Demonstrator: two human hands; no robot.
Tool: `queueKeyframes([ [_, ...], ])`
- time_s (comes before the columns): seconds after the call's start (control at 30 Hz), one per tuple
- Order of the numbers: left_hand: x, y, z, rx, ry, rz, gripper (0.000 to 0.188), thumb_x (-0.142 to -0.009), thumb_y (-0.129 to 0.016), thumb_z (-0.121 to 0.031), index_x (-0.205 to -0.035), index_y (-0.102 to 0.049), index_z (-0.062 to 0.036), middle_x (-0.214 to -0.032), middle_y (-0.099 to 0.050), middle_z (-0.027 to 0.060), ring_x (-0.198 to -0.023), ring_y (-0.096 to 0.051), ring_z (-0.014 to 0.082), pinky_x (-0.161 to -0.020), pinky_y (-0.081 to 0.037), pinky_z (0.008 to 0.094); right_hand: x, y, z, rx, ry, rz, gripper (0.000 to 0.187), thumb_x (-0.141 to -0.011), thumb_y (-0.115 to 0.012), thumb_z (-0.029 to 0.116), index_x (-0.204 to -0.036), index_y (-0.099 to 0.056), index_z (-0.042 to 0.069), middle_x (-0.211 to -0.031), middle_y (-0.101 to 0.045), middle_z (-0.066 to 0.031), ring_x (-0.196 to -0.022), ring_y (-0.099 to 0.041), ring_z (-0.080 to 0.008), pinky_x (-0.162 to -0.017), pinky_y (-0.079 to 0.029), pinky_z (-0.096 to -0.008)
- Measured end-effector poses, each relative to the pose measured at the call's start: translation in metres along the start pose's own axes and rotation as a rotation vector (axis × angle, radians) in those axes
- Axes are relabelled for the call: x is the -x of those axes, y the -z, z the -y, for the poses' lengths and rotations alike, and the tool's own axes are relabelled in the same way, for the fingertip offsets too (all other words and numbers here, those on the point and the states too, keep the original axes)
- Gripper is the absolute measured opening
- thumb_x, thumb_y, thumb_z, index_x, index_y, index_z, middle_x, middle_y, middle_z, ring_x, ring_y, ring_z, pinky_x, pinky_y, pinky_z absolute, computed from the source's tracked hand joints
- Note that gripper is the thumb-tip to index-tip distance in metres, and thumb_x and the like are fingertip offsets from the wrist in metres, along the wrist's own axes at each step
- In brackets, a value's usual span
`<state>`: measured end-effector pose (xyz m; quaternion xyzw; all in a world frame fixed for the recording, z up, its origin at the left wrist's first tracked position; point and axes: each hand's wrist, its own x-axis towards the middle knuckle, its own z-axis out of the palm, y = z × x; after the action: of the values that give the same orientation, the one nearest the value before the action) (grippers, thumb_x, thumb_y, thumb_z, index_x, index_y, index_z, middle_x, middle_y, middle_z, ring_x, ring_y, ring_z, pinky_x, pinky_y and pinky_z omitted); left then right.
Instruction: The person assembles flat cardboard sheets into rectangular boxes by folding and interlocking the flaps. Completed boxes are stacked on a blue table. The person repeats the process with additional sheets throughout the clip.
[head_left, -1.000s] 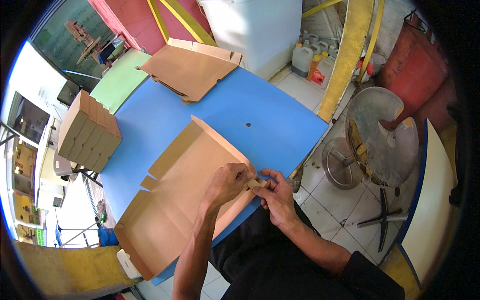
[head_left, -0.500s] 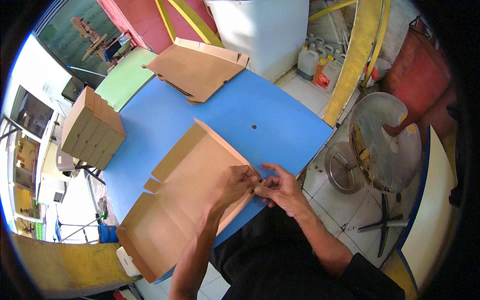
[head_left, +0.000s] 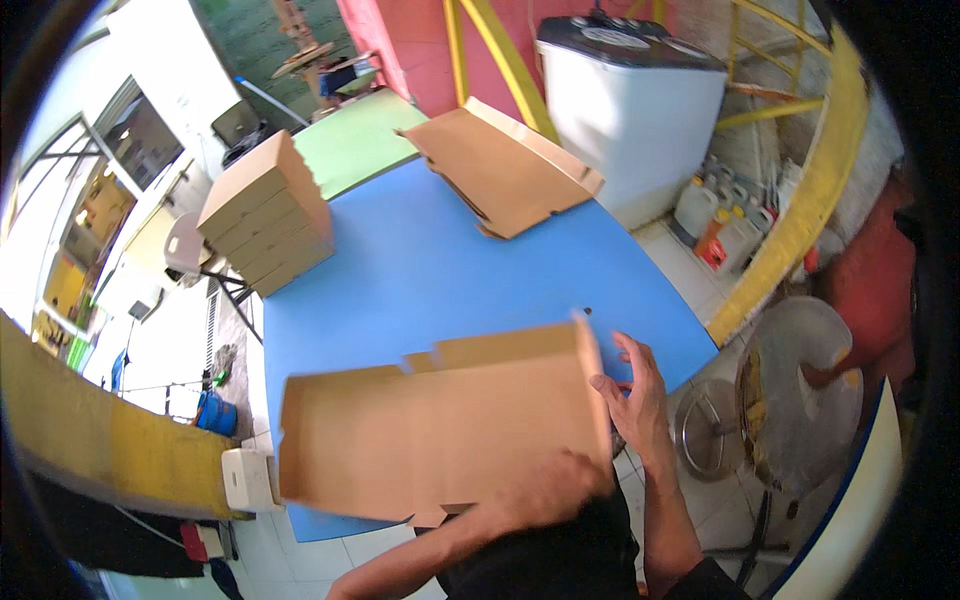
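Observation:
A brown cardboard box (head_left: 430,430) lies unfolded on the blue table (head_left: 400,290), with low raised walls and its fold line running across the middle. My left hand (head_left: 565,485) is at the box's near right corner; motion smears its fingers, so its grip does not show. Beside the right end wall, my right hand (head_left: 635,390) is up with thumb and fingers apart. Its thumb is close to that wall; whether it touches I cannot tell.
A flat cardboard blank (head_left: 505,165) rests at the table's far edge. Several folded boxes are stacked (head_left: 265,215) at the far left. Behind stands a white machine (head_left: 630,110) with a dark top; jugs (head_left: 715,225) and a round stool (head_left: 800,400) are on the right.
The box has turned clockwise, so its long side now runs nearly left to right. My hands, together at its corner before, have come apart. The view has shifted too.

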<state>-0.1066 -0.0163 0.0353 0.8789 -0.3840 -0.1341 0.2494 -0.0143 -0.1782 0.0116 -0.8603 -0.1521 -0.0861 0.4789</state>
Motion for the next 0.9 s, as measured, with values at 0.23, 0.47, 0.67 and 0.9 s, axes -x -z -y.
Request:
queueKeyframes([
  [0.23,0.049,0.030,-0.009,0.234,0.301,0.402,0.028,-0.074,-0.078,-0.024,-0.094,-0.074,-0.0049,-0.088,-0.072,0.0168,-0.089,-0.070,0.0381,-0.075,-0.053,0.0502,-0.008,0.031,-0.008,0.462,-0.032,0.360,0.057,-0.079,-0.076,0.011,-0.132,-0.056,0.003,-0.095,-0.069,-0.0186,-0.085,-0.069,-0.0340,-0.072,-0.054,-0.0435],
  [0.47,0.060,0.008,-0.003,-0.069,0.431,-0.252,0.043,-0.083,-0.074,-0.046,-0.105,-0.068,-0.0096,-0.094,-0.066,0.0080,-0.097,-0.062,0.0309,-0.084,-0.048,0.0458,0.021,-0.018,0.032,-0.052,-0.150,0.484,0.051,-0.083,-0.068,0.013,-0.131,-0.054,0.002,-0.075,-0.066,-0.0145,-0.064,-0.067,-0.0267,-0.062,-0.052,-0.0386],
  [0.67,0.054,-0.032,-0.008,-0.313,0.384,-0.655,0.020,-0.074,-0.075,-0.016,-0.091,-0.065,-0.0086,-0.083,-0.061,0.0034,-0.074,-0.059,0.0197,-0.064,-0.048,0.0338,0.024,-0.046,0.040,-0.277,-0.267,0.552,0.056,-0.084,-0.072,0.004,-0.136,-0.050,-0.001,-0.069,-0.057,-0.0061,-0.060,-0.051,-0.0101,-0.056,-0.044,-0.0278],
  [0.9,0.070,-0.023,-0.010,-0.107,0.488,-0.928,0.016,-0.074,-0.076,-0.002,-0.072,-0.061,-0.0066,-0.070,-0.060,0.0054,-0.061,-0.062,0.0212,-0.055,-0.050,0.0354,0.028,-0.054,0.035,-0.085,-0.174,0.468,0.057,-0.083,-0.073,0.005,-0.135,-0.052,-0.001,-0.071,-0.062,-0.0085,-0.062,-0.058,-0.0115,-0.060,-0.048,-0.0285],
])
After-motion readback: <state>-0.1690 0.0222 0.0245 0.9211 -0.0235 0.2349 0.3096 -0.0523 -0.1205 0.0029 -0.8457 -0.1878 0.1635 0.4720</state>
